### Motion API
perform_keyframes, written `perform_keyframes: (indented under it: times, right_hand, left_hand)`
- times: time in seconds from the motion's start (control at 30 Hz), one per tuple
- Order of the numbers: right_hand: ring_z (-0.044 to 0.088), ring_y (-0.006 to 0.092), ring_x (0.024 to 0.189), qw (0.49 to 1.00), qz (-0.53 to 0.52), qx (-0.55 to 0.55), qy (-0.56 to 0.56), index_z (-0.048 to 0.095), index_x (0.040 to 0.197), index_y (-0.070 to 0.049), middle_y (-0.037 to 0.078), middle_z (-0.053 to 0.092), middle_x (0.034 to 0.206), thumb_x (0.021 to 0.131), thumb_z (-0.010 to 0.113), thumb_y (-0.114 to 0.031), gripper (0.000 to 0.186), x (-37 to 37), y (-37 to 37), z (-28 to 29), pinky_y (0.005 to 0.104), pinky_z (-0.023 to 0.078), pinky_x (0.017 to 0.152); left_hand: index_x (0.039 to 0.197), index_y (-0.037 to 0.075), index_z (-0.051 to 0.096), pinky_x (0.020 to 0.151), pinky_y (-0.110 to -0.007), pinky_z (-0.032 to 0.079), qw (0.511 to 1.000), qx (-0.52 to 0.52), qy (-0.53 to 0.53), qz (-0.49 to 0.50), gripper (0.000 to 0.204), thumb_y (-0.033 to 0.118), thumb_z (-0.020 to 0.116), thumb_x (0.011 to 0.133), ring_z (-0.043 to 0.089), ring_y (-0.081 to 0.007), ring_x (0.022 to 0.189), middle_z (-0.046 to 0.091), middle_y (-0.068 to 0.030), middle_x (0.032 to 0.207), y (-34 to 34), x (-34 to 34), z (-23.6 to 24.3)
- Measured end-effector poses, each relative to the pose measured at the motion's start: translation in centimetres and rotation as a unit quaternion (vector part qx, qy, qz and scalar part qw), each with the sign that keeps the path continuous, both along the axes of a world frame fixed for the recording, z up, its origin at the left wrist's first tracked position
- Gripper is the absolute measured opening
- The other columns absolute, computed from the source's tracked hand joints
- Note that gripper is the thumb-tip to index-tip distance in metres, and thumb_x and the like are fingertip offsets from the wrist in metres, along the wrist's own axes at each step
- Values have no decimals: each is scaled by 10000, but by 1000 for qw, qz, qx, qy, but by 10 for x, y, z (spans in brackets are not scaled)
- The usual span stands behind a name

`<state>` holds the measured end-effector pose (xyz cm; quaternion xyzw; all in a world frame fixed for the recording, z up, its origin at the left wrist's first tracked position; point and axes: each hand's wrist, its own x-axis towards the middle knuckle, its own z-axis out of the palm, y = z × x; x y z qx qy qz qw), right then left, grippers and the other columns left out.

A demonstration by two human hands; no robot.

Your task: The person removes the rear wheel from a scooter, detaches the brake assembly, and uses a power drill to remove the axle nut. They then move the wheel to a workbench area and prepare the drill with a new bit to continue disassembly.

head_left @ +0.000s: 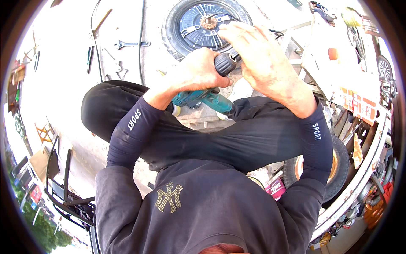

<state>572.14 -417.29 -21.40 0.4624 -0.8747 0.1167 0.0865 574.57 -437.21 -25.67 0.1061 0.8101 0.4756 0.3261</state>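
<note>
My left hand (198, 70) is wrapped round the body of a teal and black cordless drill (218, 103), just behind its black chuck (224, 64). The drill lies across between my hands, its handle end toward my lap. At the front of the chuck is my right hand (262, 59), its fingers bent over a short grey metal piece (235, 54). That hand covers most of the piece, so its kind is hidden. Beyond both hands a wheel with a black tyre (173, 31) lies flat, with a toothed sprocket (209, 21) at its hub and a cable running from the middle.
An adjustable wrench (133, 44), several smaller wrenches (118, 67) and a dark-handled tool (89, 58) lie on the pale ground at left, beside a black hose (141, 38). A metal frame (306, 76) stands at right. Another tyre (340, 169) is near my right elbow, a folding chair (63, 190) behind left.
</note>
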Motion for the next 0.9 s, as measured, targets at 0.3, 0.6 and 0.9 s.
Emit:
perform_keyframes:
  times: [0.3,0.6,0.9]
  right_hand:
    - [611,72,679,804,-235,-199,-509,690,1027,21,30,682,781,887,749,-431,476,-8,10,28,232,512,621]
    - [610,179,570,866,-202,-339,-307,680,941,-20,118,651,694,912,703,-177,162,14,-8,27,309,471,560]
    - [646,105,639,583,-625,-458,-243,672,1012,17,70,703,834,974,619,-220,245,60,245,9,216,471,551]
  left_hand:
    - [917,12,715,718,-402,551,988,-33,120,95,315,261,762,729,712,-328,732,697,-186,738,-1,15,20]
    - [857,5,675,627,-346,504,986,21,103,126,249,209,776,755,628,-168,614,653,-106,668,3,11,18]
    - [773,11,615,585,-285,457,991,16,98,89,196,130,771,766,533,-90,600,587,-30,640,14,25,15]
